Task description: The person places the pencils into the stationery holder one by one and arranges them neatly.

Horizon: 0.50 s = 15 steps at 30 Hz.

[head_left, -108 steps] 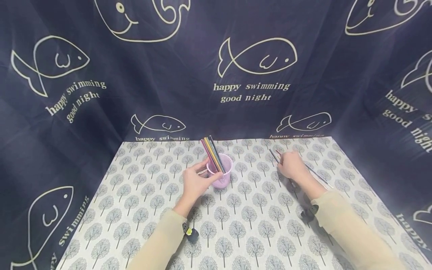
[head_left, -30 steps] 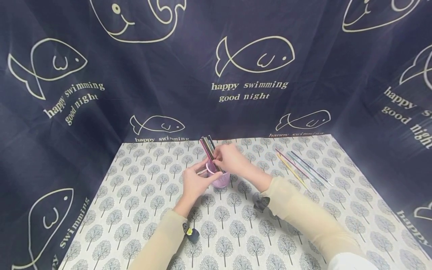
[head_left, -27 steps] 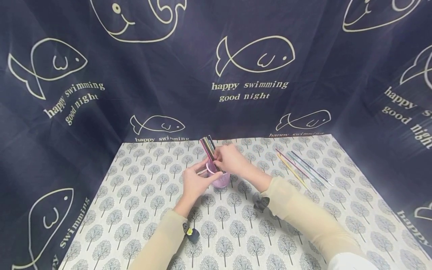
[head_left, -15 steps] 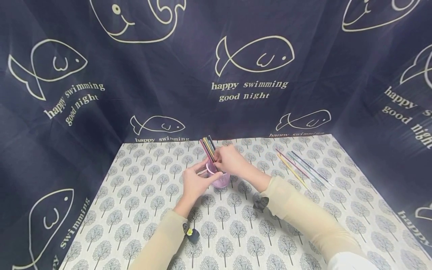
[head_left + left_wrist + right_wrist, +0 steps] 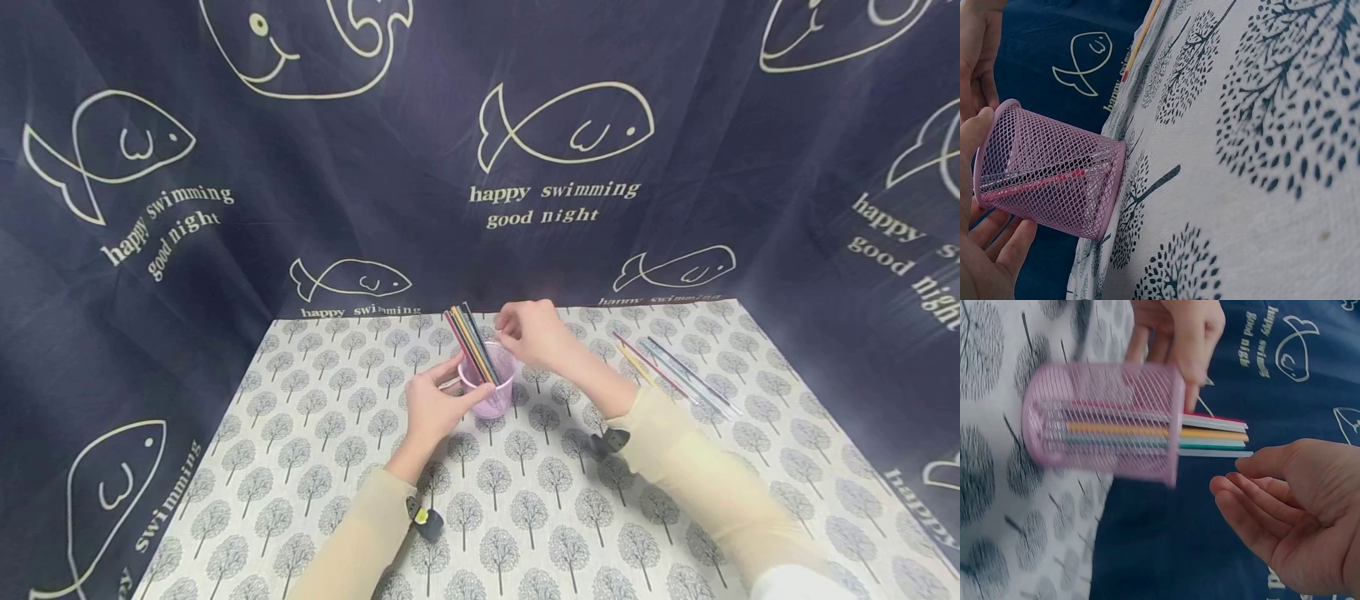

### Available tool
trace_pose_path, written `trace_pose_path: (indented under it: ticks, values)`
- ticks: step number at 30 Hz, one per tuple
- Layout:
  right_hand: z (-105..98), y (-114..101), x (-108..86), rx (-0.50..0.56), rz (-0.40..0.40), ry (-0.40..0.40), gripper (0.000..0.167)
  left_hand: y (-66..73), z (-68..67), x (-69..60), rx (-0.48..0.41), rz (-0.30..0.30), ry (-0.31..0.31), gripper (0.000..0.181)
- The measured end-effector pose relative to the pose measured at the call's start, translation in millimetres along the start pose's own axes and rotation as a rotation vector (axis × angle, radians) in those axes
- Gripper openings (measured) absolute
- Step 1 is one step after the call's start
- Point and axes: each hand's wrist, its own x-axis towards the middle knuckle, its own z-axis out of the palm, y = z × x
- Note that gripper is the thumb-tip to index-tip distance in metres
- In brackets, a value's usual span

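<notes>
A pink mesh pen cup (image 5: 498,406) stands upright on the table, and my left hand (image 5: 437,406) holds it from the left, with the thumb at the front. Several coloured pencils (image 5: 471,343) lean left inside the cup, their ends sticking out above the rim. My right hand (image 5: 536,335) hovers just right of and above the rim. In the right wrist view the fingers of that hand (image 5: 1291,512) are loosely bent near the pencil ends (image 5: 1216,433), with nothing seen between them. The left wrist view shows a red pencil (image 5: 1054,183) through the mesh.
On the right side of the table lie several loose pencils, among them a yellow one (image 5: 636,365) and a dark red one (image 5: 660,372). The tablecloth (image 5: 337,467) has a tree print. A dark blue curtain (image 5: 420,183) with fish drawings rises behind it.
Earlier my right hand was over the loose pencils, then at those in the cup. It has now let go and moved up and right. My left hand keeps its hold.
</notes>
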Motion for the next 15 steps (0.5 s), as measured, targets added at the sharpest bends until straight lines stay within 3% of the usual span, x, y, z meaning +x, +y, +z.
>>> trace_pose_path:
  ticks: [4,15]
  values:
    - [-18,10,-4.5,-0.04,-0.013,0.05,0.007,1.4,-0.5,0.0,-0.017,-0.017,0.001,0.069]
    - [-55,60,-39.3,-0.11,0.053,0.055,0.015,-0.9,-1.6,0.3,-0.01,-0.068,-0.009,0.073]
